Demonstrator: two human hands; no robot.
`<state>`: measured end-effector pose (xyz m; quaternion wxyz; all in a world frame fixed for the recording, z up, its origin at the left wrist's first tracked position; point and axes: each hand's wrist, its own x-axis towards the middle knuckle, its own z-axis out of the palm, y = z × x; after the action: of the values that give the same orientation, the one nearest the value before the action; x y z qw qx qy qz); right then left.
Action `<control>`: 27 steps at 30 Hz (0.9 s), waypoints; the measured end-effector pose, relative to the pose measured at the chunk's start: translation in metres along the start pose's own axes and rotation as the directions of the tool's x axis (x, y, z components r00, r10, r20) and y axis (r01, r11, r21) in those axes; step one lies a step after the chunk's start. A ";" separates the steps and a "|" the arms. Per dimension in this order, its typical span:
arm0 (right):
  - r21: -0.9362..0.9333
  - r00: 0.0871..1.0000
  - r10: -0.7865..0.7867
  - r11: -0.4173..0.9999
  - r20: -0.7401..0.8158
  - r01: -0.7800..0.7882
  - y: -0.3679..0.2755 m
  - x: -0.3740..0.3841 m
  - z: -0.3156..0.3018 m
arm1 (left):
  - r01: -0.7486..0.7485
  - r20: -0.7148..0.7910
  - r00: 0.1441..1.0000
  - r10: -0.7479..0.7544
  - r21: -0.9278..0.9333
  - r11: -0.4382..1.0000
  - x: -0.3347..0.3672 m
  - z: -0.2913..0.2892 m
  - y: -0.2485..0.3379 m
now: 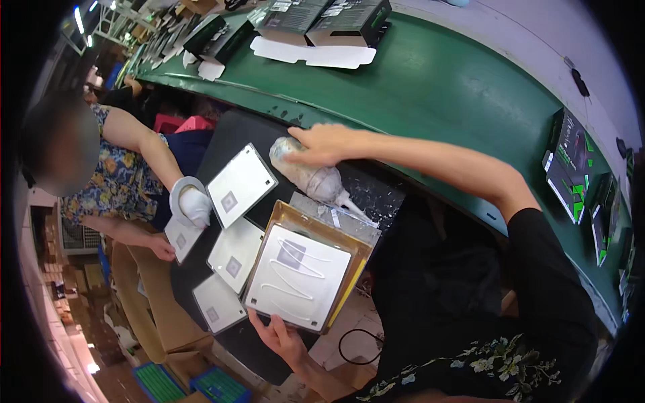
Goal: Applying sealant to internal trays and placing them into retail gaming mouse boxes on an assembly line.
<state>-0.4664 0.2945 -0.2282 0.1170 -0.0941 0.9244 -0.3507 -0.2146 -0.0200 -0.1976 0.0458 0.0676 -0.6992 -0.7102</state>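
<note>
A white square panel (295, 282) with a zigzag bead of white paste lies on a tan board with a yellow edge (356, 285). My left hand (279, 339) grips this panel at its lower left corner, its fingers at the edge. Beyond the panel, my right hand (322, 146) is closed round a smeared, whitish squeeze bottle (312, 176), whose nozzle points down to the right over a paste-stained patch. To the left, three other white panels (240, 185) lie partly overlapping on the black work surface (232, 131); a grey square mark shows on each.
At left, a co-worker's hand (161, 247) holds another white panel (183, 236); the other hand is covered in white, with a pale ring at the wrist. A green bench (443, 94) carries black boxes (349, 23). Cardboard (138, 295) stands below left; a black cable loop (359, 346) hangs nearby.
</note>
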 end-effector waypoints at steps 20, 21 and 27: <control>-0.595 0.844 0.015 0.703 -0.536 -0.390 0.133 -0.220 -0.117 | 0.276 0.483 0.870 -0.099 -0.310 0.910 -0.004 0.201 -0.012; -0.525 0.847 0.146 0.727 -0.512 -0.443 0.129 -0.242 -0.127 | 0.308 0.525 0.843 -0.113 -0.302 0.902 -0.002 0.214 -0.012; -0.459 0.517 -0.091 0.608 -0.851 -0.648 0.229 -0.255 -0.129 | 0.339 0.639 0.758 -0.132 -0.212 0.917 0.021 0.278 -0.038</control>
<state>-0.2803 0.6092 -0.2497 -0.3068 0.2075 0.9253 0.0815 -0.2790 0.2519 -0.2324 -0.2640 -0.0857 -0.5391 -0.7952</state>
